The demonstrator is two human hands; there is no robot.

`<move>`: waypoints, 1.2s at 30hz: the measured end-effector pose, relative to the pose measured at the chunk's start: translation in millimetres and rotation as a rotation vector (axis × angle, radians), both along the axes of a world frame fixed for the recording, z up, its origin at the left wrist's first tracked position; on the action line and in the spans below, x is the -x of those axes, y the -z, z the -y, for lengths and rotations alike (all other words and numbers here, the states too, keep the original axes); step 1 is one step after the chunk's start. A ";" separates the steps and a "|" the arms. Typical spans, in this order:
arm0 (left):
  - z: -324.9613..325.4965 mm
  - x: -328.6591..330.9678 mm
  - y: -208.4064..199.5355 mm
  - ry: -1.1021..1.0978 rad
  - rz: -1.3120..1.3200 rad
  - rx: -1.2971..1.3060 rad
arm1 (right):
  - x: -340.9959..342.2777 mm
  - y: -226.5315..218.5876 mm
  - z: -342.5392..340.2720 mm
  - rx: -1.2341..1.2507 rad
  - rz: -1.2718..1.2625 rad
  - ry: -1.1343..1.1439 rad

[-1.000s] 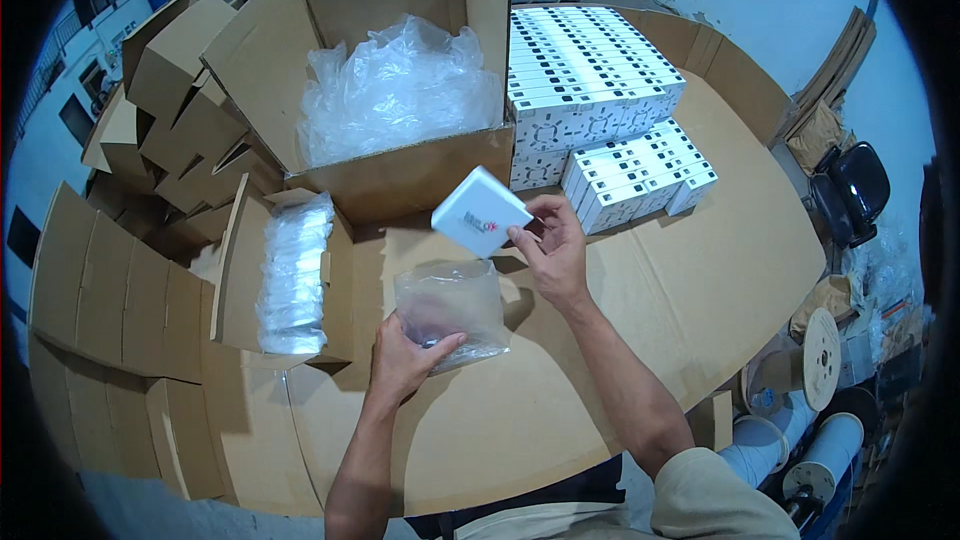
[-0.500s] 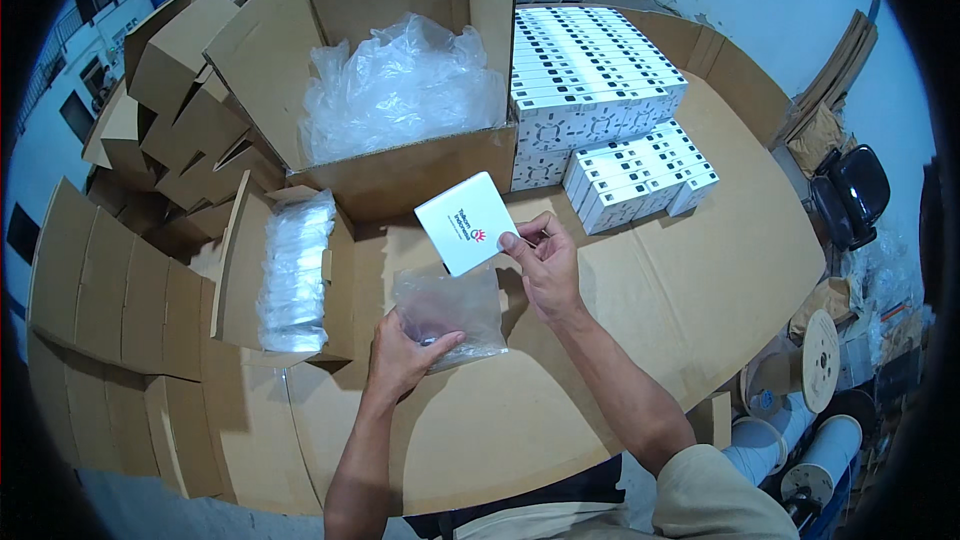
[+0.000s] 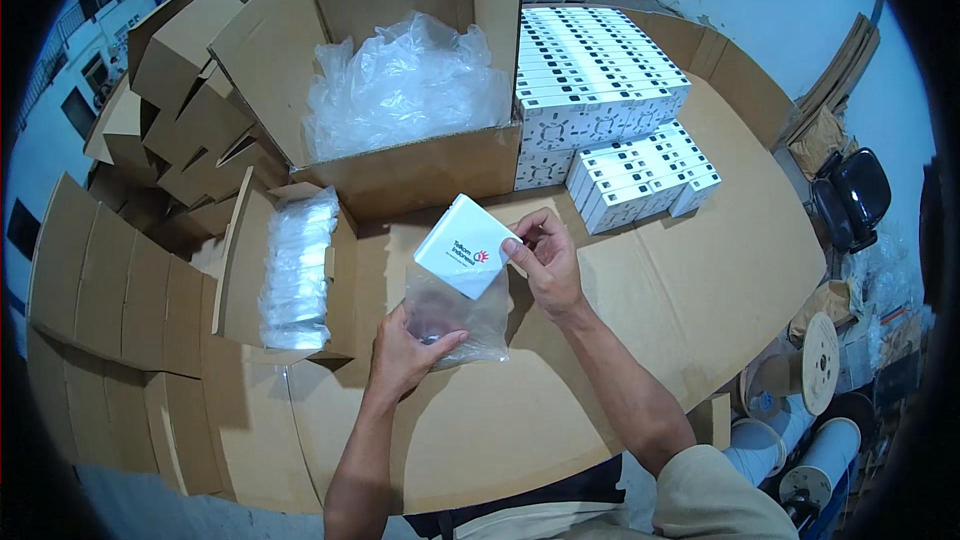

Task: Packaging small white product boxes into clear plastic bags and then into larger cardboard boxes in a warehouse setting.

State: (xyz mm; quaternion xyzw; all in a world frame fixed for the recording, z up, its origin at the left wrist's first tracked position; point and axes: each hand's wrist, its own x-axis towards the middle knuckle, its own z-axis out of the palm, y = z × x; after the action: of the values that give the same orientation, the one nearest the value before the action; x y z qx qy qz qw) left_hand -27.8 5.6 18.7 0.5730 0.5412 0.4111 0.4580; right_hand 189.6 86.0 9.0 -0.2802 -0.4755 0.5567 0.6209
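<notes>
The right hand (image 3: 545,265) pinches a flat white square box (image 3: 462,245), mostly outside the clear plastic bag (image 3: 455,325) the left hand (image 3: 405,352) clasps; plastic-wrapped packs (image 3: 298,270) line a brown cardboard carton (image 3: 235,285).

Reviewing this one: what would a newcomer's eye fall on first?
The big open carton heaped with clear plastic dominates the top centre, beside stacked rows of white items on its right. Mid-frame, the right hand holds a white square item, its corner overlapping a clear bag in the left hand.

Pale bluish wall (image 3: 740,0) at upper right; black chair (image 3: 862,185) nearby; dark rectangular openings (image 3: 78,113) far left
</notes>
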 end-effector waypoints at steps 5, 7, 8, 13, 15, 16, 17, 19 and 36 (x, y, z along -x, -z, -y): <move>-0.2 0.4 3.9 0.001 -0.013 0.014 | 0.2 0.8 -0.7 -0.046 0.054 -0.011; -0.4 -0.6 2.9 -0.002 -0.005 0.030 | 0.4 0.7 -0.4 -0.030 0.078 -0.020; -0.4 -0.9 2.7 -0.005 0.003 0.045 | 0.6 1.0 -0.3 -0.015 0.103 -0.029; -1.2 -2.0 1.6 0.012 0.056 0.026 | -0.6 -0.5 1.0 0.059 0.151 -0.116; -1.1 -2.5 1.4 -0.001 0.109 0.015 | 1.3 -0.3 1.9 0.080 0.158 -0.133; -1.3 -1.2 3.3 -0.005 0.056 -0.002 | 3.1 0.9 2.0 0.066 0.160 -0.144; -1.5 -0.3 5.2 -0.009 0.004 -0.019 | 4.2 1.8 2.1 0.051 0.162 -0.155; -1.3 -0.1 8.1 -0.023 0.042 -0.021 | 5.2 1.9 2.6 0.053 0.178 -0.152; -3.3 -6.5 11.5 -0.098 0.193 0.034 | -1.1 0.8 0.3 0.061 0.266 -0.192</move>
State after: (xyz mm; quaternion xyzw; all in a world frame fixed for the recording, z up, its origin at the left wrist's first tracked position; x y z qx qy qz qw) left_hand -21.3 8.8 7.2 0.4956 0.5289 0.4769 0.4971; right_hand 190.7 85.6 8.2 -0.3232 -0.5609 0.5856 0.4878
